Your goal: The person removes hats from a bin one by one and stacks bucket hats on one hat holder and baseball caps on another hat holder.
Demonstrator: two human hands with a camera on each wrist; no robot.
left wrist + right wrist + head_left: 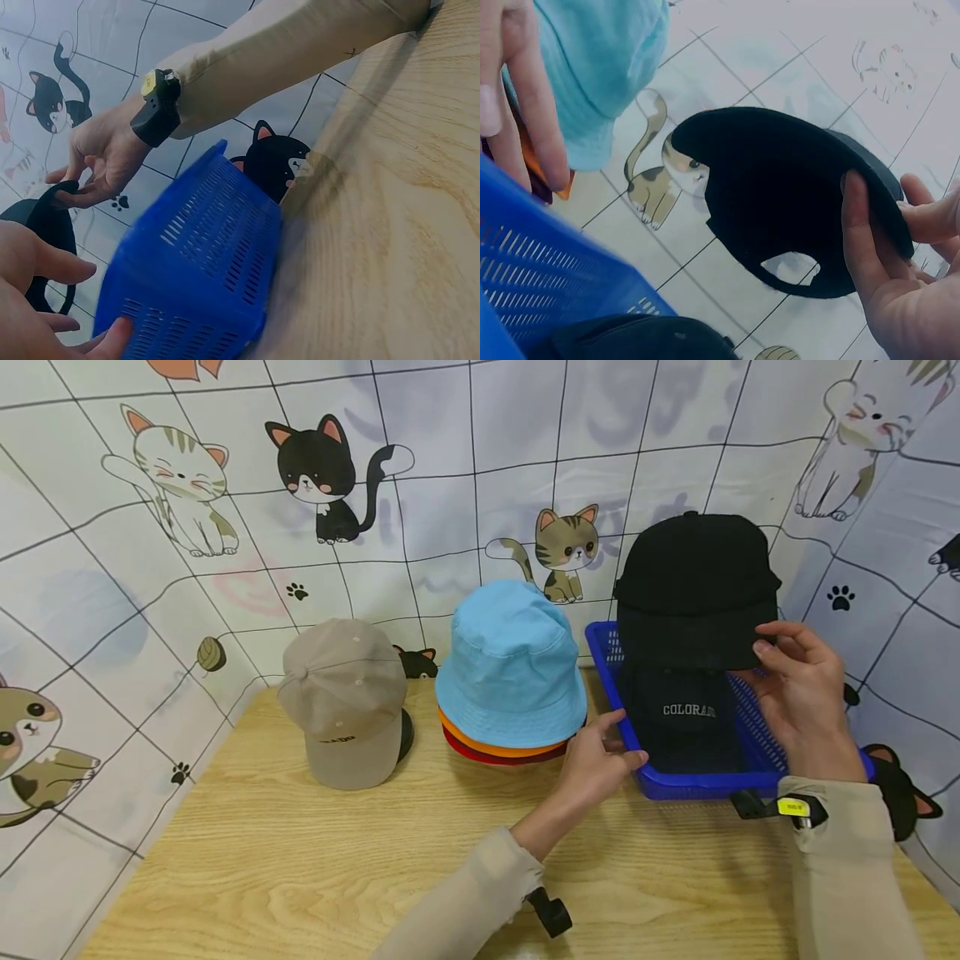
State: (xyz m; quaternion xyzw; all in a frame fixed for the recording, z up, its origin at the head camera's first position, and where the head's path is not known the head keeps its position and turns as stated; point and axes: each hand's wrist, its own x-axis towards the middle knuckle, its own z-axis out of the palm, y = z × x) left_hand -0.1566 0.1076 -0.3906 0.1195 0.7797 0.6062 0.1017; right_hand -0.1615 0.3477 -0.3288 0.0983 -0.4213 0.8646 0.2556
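My right hand (806, 697) pinches the brim of a black baseball cap (693, 568) at its right edge, holding it raised over the blue plastic basket (701, 787). The right wrist view shows the held cap's hollow underside (780, 202) and its rear opening. Inside the basket lies another black cap (686, 739) with white lettering that starts "COLORA". At the basket's left side, my left hand (596, 764) has its fingers spread, fingertips right at the rim. In the left wrist view its fingers overlap the basket's slotted wall (206, 232).
Left of the basket stands a stack of bucket hats, light blue (517, 668) on top, orange (495, 743) and red beneath. Farther left, a beige baseball cap (352, 693) sits over a dark one (407, 735). A cat-patterned curtain (450, 460) surrounds the wooden table (300, 860).
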